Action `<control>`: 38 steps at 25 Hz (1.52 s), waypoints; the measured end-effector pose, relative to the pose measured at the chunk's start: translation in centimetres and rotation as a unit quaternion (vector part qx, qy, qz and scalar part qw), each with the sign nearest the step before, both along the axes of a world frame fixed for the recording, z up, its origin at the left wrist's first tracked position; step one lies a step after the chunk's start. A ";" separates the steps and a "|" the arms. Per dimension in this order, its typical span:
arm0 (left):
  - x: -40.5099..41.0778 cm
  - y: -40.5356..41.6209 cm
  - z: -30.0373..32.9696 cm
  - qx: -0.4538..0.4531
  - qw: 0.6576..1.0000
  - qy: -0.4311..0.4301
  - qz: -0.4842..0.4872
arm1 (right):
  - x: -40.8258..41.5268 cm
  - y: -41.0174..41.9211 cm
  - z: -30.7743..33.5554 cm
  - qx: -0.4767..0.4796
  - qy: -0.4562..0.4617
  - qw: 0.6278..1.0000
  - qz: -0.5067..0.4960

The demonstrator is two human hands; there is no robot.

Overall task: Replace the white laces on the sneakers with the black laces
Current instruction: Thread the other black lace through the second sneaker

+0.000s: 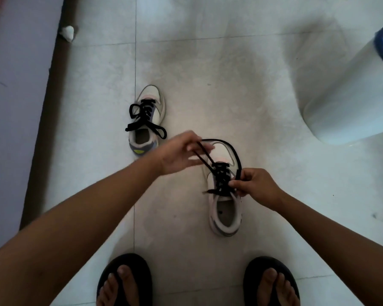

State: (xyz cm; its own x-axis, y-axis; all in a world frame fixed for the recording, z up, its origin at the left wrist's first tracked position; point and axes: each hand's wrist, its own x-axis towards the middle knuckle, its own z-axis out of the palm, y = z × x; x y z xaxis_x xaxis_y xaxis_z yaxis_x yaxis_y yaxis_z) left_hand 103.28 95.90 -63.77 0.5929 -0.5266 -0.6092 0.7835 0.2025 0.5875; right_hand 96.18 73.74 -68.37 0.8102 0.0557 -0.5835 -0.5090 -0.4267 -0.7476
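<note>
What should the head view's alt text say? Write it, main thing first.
Both hands pull a black lace on the nearer sneaker: the left hand pinches one end, the right hand the other. The farther sneaker is already black-laced.

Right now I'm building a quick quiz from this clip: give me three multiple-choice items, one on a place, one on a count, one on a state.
1. Where does the far sneaker lie relative to the near sneaker?
A. Farther off, to the left
B. Nearer the feet
C. On top of it

2. How many sneakers carry black laces?
A. None
B. One
C. Two

3. What is the left hand doing?
A. Resting flat on the floor
B. Pinching the black lace
C. Gripping a sandal

Answers: 1 A, it sits up-left by the tile seam; 2 C, both show black lacing; 3 B, the lace runs taut from its fingers, while the right hand pinches the other end.
</note>
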 end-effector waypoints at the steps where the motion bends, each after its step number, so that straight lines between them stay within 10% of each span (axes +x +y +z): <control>1: 1.2 1.2 0.7 -0.045 0.995 0.008 0.093 | -0.1 -0.2 0.0 0.005 0.002 1.000 0.002; 4: 2.9 3.8 1.2 -0.062 0.971 0.035 0.227 | -0.2 -0.7 0.1 0.024 0.022 0.999 0.008; 6: 2.3 4.9 0.1 0.176 0.976 -0.061 0.112 | -0.3 -1.3 0.3 0.045 0.039 0.998 0.010; 9: 0.1 7.0 -2.1 0.508 0.751 -0.364 -0.213 | -1.2 -2.8 0.3 0.056 0.068 0.996 0.014; 13: -2.5 5.6 -3.3 0.527 0.603 -0.451 -0.394 | -2.0 -3.4 0.1 0.096 0.099 0.990 -0.032; 20: -5.4 -3.9 -4.4 0.449 0.810 -0.299 -0.229 | -1.4 -0.4 0.6 0.211 0.046 0.965 -0.148; 24: -4.9 -6.1 -5.1 0.452 0.849 -0.182 -0.204 | -0.7 1.0 0.5 0.155 0.038 0.979 -0.124; 28: -5.1 -6.0 -4.9 0.257 0.965 -0.012 0.054 | -0.6 1.2 0.1 0.202 0.060 0.964 -0.160; 30: -5.3 -5.0 -5.0 0.114 0.973 0.087 0.180 | -0.8 1.2 -0.1 0.210 0.066 0.961 -0.171; 33: -5.6 -3.6 -5.5 0.140 0.962 0.122 0.199 | -1.0 1.2 -0.3 0.247 0.084 0.945 -0.199; 38: -4.2 -4.7 -3.5 0.235 0.959 -0.060 0.147 | -0.9 3.3 0.9 -0.009 -0.035 0.998 0.053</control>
State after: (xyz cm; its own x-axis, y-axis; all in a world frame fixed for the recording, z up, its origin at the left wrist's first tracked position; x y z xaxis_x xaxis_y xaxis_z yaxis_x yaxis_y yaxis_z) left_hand 99.10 91.17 -67.31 0.7546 -0.0095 -0.6561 0.6539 0.0947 0.7507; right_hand 95.26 77.03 -67.43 0.8388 0.1339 -0.5277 -0.4069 -0.4898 -0.7710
